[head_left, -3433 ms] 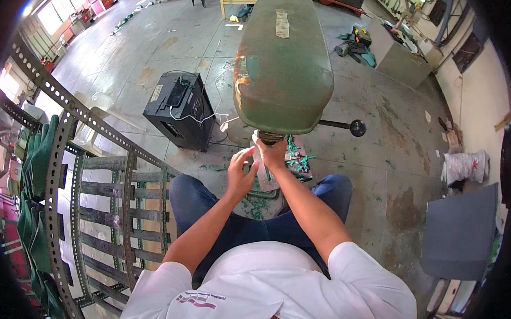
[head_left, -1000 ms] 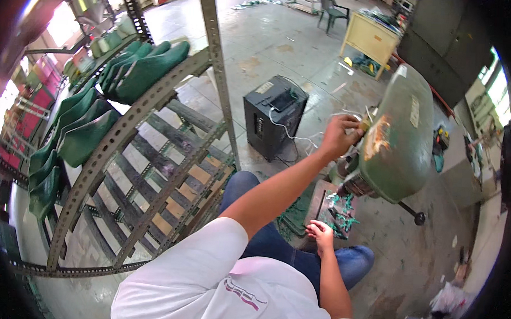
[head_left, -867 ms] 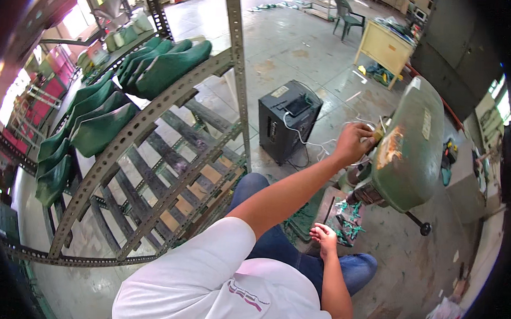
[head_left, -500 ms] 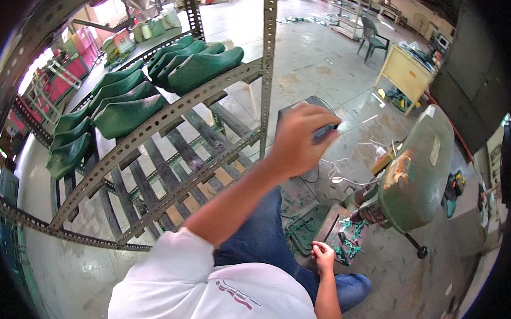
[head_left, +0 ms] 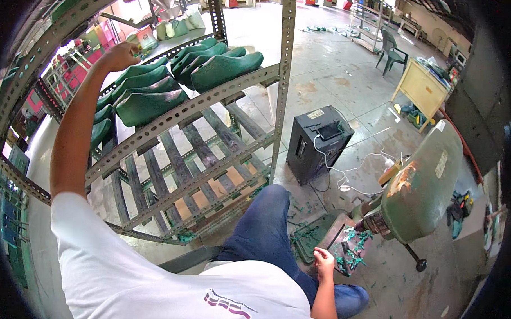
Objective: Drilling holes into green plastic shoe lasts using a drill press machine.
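Note:
My left hand point(head_left: 123, 57) is raised at the upper left, just above the row of green plastic shoe lasts point(head_left: 150, 108) on the metal rack point(head_left: 183, 126). Its wrist is bent and the fingers are mostly hidden, so I cannot see whether it grips anything. More shoe lasts point(head_left: 227, 70) stand to the right on the same shelf. Low over my knee, my right hand point(head_left: 325, 265) has its fingers drawn together in a pinch; what they hold, if anything, is too small to make out. It is beside the drill press table point(head_left: 351, 250), littered with green shavings.
The rusty green drill press head point(head_left: 424, 176) stands at my right, its lever point(head_left: 414, 252) sticking out. A black speaker point(head_left: 312, 147) with a phone point(head_left: 328, 131) on top and white cables point(head_left: 353, 177) is on the floor ahead. Farther off are a yellowish desk point(head_left: 420, 86) and a green chair point(head_left: 392, 52).
My left hand has left the phone on the speaker and swung left to the rack's shoe lasts. The view has shifted left. My right hand keeps nearly the same pose.

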Motion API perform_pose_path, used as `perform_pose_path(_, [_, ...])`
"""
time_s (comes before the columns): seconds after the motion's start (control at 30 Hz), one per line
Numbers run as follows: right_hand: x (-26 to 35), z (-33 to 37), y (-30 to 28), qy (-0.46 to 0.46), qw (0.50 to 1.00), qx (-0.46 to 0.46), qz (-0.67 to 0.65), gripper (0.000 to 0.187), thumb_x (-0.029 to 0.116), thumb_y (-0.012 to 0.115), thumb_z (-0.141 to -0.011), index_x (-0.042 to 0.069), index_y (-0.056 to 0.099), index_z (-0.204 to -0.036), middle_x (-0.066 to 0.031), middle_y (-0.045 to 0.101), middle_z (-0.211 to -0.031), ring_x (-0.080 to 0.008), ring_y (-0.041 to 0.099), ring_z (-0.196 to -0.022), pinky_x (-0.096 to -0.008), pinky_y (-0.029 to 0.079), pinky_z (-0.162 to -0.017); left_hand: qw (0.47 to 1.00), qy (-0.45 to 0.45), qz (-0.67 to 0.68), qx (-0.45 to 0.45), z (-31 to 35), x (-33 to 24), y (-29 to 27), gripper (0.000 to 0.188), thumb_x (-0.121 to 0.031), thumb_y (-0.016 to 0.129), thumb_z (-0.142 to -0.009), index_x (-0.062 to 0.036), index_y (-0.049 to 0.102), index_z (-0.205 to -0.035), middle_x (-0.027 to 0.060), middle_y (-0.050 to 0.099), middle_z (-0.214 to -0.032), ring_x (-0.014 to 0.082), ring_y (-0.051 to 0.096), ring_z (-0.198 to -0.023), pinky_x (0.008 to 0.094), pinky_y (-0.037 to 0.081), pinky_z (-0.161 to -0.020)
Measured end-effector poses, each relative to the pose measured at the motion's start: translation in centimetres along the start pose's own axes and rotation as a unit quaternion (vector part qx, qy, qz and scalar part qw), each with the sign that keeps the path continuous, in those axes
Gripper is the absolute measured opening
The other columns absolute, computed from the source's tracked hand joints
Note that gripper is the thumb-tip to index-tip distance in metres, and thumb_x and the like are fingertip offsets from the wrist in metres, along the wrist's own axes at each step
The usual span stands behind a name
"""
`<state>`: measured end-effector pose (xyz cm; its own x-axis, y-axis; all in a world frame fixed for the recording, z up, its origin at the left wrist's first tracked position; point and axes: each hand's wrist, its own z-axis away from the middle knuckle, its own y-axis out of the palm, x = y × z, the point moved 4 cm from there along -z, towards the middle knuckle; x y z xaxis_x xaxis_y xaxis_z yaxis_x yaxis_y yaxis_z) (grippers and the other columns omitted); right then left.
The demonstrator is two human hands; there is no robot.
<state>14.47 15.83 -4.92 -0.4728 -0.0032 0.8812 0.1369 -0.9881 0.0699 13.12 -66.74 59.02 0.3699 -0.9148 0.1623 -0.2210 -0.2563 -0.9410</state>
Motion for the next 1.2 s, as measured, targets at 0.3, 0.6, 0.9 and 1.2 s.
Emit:
perform_pose_path(0.3, [-0.4, 1.0, -1.0, -0.01, 1.0, -0.021, -0.001, 0.025, 0.014, 0.081, -0.097, 0.005, 0.081, -0.12, 0.0039, 0.07, -0.084, -0.0065, 0.058, -0.067, -0.0253, 0.047, -0.059, 0.985, -0.119, 0.064, 0.111, -2.2, 11.2, 9.4, 0.092, -0.072, 0.088, -0.079, 0.0093, 0.072, -0.119, 0.0199, 0.076, -0.119, 0.0287, 0.073, -0.108, 0.0453, 0.06, -0.091])
perform_pose_path(0.6, [0.1, 0.7, -0.5, -0.026, 0.999, -0.018, 0.006, 0.021, 0.013, 0.08, -0.099, 0.006, 0.082, -0.119, 0.0048, 0.068, -0.082, -0.0066, 0.057, -0.064, -0.0262, 0.048, -0.058, 0.953, -0.086, 0.28, 0.082, -2.8, 8.6, 10.0, 0.063, -0.032, 0.097, -0.082, -0.0051, 0.056, -0.122, 0.0115, 0.07, -0.102, 0.0218, 0.069, -0.085, 0.0395, 0.059, -0.074])
perform_pose_path(0.9, [2.5, 2.5, 0.5, -0.08, 0.989, -0.039, 0.121, 0.024, 0.013, 0.079, -0.1, 0.005, 0.082, -0.122, -0.0012, 0.077, -0.089, -0.009, 0.067, -0.076, -0.0274, 0.055, -0.068, 0.968, 0.039, -0.18, -0.17, 6.0, -7.9, -1.7, 0.091, -0.022, 0.09, -0.08, -0.0055, 0.046, -0.158, 0.0277, 0.048, -0.161, 0.0447, 0.045, -0.151, 0.0524, 0.034, -0.127])
perform_pose_path(1.2, [19.0, 9.7, 11.6, -0.316, 0.933, 0.15, 0.082, 0.06, 0.019, 0.082, -0.099, 0.01, 0.062, -0.155, -0.0103, 0.077, -0.131, -0.0145, 0.072, -0.105, -0.0305, 0.058, -0.095, 0.789, 0.07, 0.577, 0.199, 23.4, -44.3, 10.0, 0.081, -0.013, 0.098, -0.083, -0.0041, 0.051, -0.149, 0.0104, 0.064, -0.137, 0.0242, 0.065, -0.124, 0.0409, 0.054, -0.107])
